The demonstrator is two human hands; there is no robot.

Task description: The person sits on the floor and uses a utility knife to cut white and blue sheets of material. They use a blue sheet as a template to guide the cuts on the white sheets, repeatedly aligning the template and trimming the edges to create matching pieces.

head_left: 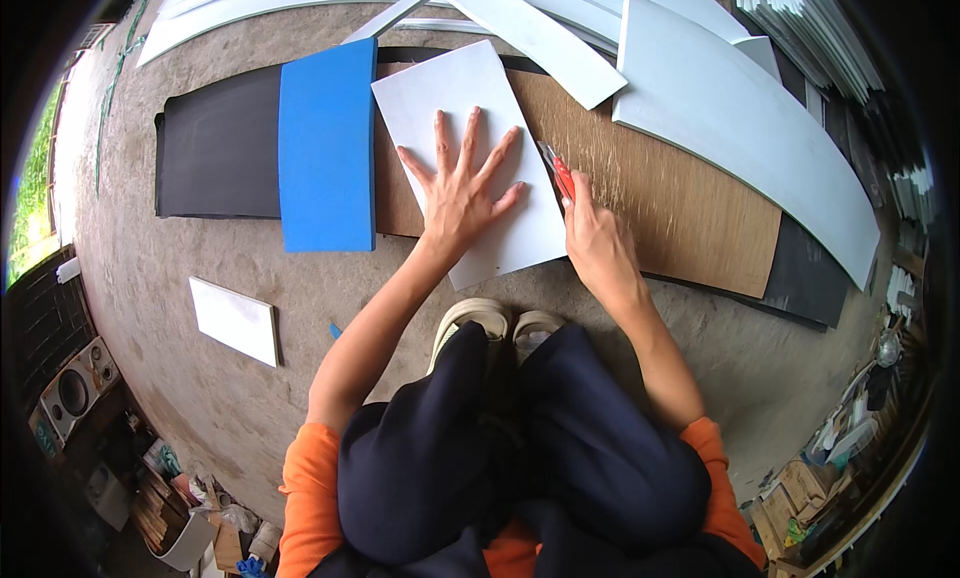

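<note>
1. The white board lay toward 12 o'clock of the view, slanted across a brown wooden sheet; its near end stuck out past the sheet's edge.
2. The left hand rested flat on the white board, palm down, fingers spread toward 12 o'clock.
3. The right hand was curled around a red cutter at the board's 3 o'clock edge. The blade pointed toward 11 o'clock, just beside that edge; whether it touched could not be told.
4. From the white board, a blue board lay just beside it at 9 o'clock, overlapping a black sheet.
5. A narrow white strip lay at 1 o'clock.
6. A small white panel lay on the concrete floor at 8 o'clock.
</note>
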